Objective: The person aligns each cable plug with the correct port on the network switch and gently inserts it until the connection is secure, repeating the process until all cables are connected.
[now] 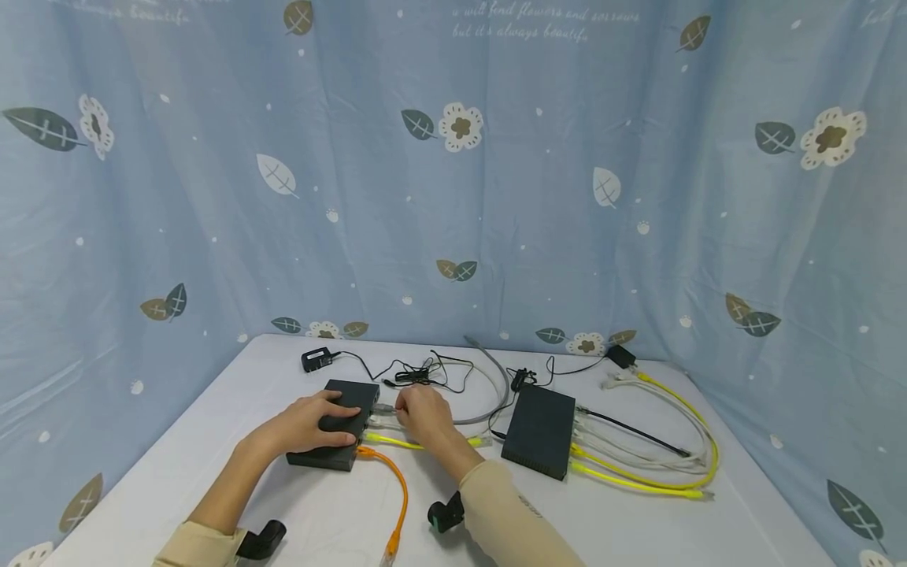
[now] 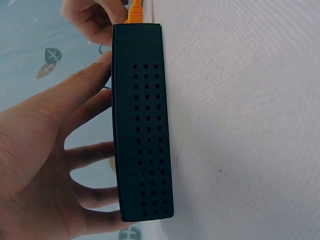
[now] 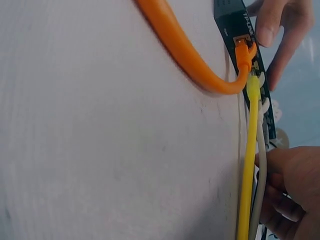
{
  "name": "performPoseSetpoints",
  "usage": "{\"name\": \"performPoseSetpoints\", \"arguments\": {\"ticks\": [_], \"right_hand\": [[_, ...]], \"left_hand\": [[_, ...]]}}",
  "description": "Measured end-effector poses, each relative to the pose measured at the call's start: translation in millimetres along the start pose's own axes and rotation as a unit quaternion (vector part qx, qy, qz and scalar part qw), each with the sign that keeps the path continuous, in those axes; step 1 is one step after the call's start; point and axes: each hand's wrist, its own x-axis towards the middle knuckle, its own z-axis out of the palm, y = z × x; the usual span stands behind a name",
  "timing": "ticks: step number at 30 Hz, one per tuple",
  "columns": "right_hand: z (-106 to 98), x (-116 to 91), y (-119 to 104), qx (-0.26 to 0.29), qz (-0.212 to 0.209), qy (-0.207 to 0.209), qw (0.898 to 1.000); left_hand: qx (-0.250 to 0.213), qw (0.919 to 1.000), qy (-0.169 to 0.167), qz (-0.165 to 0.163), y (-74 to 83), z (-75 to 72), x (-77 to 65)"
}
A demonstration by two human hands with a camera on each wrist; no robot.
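A black TP-LINK network switch [image 1: 352, 390] lies at the left of the table. My left hand [image 1: 305, 424] rests on its top with the fingers spread; the left wrist view shows the thumb and fingers along the upper face of the switch [image 2: 142, 125]. At the port side, my right hand [image 1: 426, 413] pinches a grey network cable [image 1: 383, 409] by its plug end, close to the ports. Whether that plug is fully seated is hidden. Orange [image 3: 243, 56], yellow [image 3: 251, 150] and white [image 3: 261, 165] cables sit in neighbouring ports.
A second black switch [image 1: 540, 429] stands on the right, with yellow, white and black cables out of its side. Two power adapters [image 1: 316, 359] [image 1: 621, 357] with thin black leads lie at the back. The grey cable's loop runs behind my right hand. A blue patterned curtain [image 1: 453, 197] hangs behind.
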Motion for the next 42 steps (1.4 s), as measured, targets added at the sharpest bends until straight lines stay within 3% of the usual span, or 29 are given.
{"name": "performPoseSetpoints", "arguments": {"ticks": [7,26,42], "right_hand": [[-5.9,-1.9,2.1,0.033,-0.025,-0.005,0.999],[-7.6,-3.0,3.4,0.040,-0.010,-0.014,0.999],[-1.2,-2.6,1.3,-0.019,-0.025,-0.007,0.999]], "left_hand": [[0.000,1.0000,0.003,0.003,-2.5,0.3,1.0],[0.004,0.9998,0.019,-0.007,-2.1,0.6,0.9],[0.018,0.9992,0.029,0.019,-1.5,2.2,3.5]]}}
